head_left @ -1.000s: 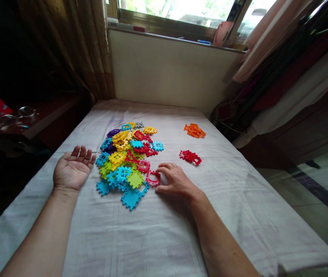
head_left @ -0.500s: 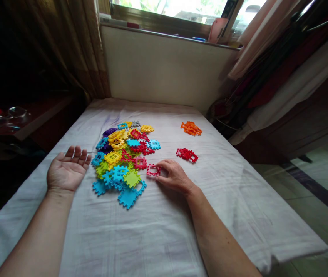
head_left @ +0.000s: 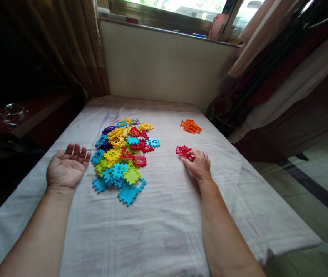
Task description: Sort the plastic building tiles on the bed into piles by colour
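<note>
My left hand (head_left: 69, 167) rests palm up on the cloth left of the mixed heap, fingers stretched out and nothing in it. My right hand (head_left: 199, 164) is at the small red pile (head_left: 183, 151) on the right, thumb and fingers closed on a red square-framed building tile. The fingers partly hide that tile and the pile's right end. Between my hands lies a heap of notched plastic building tiles: blue tiles (head_left: 128, 193) in front, a lime green tile (head_left: 132, 175), yellow tiles (head_left: 113, 156), red tiles (head_left: 139, 160) and purple tiles (head_left: 109, 130).
A pile of orange tiles (head_left: 191, 126) lies farther back on the right. Everything sits on a pale bedsheet (head_left: 164, 231). A wall with a window ledge (head_left: 169, 32) closes off the far side. Clothes (head_left: 291, 84) hang at the right, and a dark side table (head_left: 37, 115) stands left.
My right hand has moved right and slightly away from me, carrying the red tile from beside the mixed heap to the red pile. My left hand has stayed in place.
</note>
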Motion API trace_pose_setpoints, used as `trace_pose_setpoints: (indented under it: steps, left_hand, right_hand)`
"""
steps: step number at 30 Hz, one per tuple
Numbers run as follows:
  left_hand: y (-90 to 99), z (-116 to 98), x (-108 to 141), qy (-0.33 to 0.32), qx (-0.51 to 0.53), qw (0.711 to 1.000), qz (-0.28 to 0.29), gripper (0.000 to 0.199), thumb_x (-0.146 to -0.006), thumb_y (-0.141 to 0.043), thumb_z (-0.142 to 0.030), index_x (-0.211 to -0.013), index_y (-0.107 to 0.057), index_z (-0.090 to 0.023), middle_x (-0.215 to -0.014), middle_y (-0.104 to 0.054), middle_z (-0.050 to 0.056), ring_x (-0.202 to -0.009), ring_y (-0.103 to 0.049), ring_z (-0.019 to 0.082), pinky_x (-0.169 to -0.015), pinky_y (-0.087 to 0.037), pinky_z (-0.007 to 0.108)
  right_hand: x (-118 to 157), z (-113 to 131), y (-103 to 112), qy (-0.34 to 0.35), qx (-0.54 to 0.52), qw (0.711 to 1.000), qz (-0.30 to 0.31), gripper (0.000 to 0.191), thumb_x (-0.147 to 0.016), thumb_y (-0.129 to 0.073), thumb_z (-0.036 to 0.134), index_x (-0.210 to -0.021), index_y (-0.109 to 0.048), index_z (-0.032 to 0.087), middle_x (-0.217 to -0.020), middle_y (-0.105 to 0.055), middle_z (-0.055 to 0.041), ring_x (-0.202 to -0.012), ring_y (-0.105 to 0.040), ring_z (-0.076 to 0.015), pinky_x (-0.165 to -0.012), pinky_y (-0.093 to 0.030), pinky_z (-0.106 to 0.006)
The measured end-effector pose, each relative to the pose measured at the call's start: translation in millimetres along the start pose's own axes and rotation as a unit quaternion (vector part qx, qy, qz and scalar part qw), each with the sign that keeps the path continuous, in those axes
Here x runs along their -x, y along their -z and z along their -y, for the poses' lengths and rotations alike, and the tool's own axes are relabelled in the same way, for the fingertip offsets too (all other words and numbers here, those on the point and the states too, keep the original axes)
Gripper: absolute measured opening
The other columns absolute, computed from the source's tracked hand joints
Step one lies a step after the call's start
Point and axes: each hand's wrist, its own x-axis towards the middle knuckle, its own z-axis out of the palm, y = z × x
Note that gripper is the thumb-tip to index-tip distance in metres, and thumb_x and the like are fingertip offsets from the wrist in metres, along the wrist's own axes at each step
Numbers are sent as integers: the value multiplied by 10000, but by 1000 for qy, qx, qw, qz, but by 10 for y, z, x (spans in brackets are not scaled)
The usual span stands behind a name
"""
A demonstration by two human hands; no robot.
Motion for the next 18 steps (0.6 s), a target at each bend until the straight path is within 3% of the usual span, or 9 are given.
trace_pose_setpoints:
  steps: [6,9,14,18]
  left_hand:
    - [21,6,-27,-3,5,1000,3,281,-905,-390,-313,-839,-634,-189,-773,-715,22,-768,-712,179,-695,-596,350]
    - [36,10,-48,-1,9,1000,6,271,-903,-396,-312,-854,-632,-188,-780,-718,20,-769,-714,182,-694,-600,362]
    - [68,14,-85,0,10,1000,16,247,-891,-422,-312,-870,-633,-187,-798,-729,37,-791,-712,192,-692,-610,377]
    - [85,10,-87,1,10,1000,25,223,-893,-438,-308,-870,-639,-215,-808,-738,32,-805,-713,192,-701,-621,377]
  right_hand:
    - [4,26,-11,29,-4,999,-34,164,-723,-698,298,-879,-707,249,-1105,-638,-71,-1042,-534,-275,-903,-396,-416]
    - [71,195,-51,95,-34,994,-43,109,-789,-643,282,-866,-706,237,-1113,-661,-76,-1048,-547,-267,-938,-395,-426]
    - [296,656,-251,240,-95,965,53,172,-823,-616,245,-967,-709,245,-1227,-666,-77,-1150,-556,-255,-1010,-400,-431]
    - [339,959,-367,282,-107,944,131,267,-821,-634,257,-1082,-689,253,-1325,-625,-76,-1228,-532,-255,-1027,-414,-443]
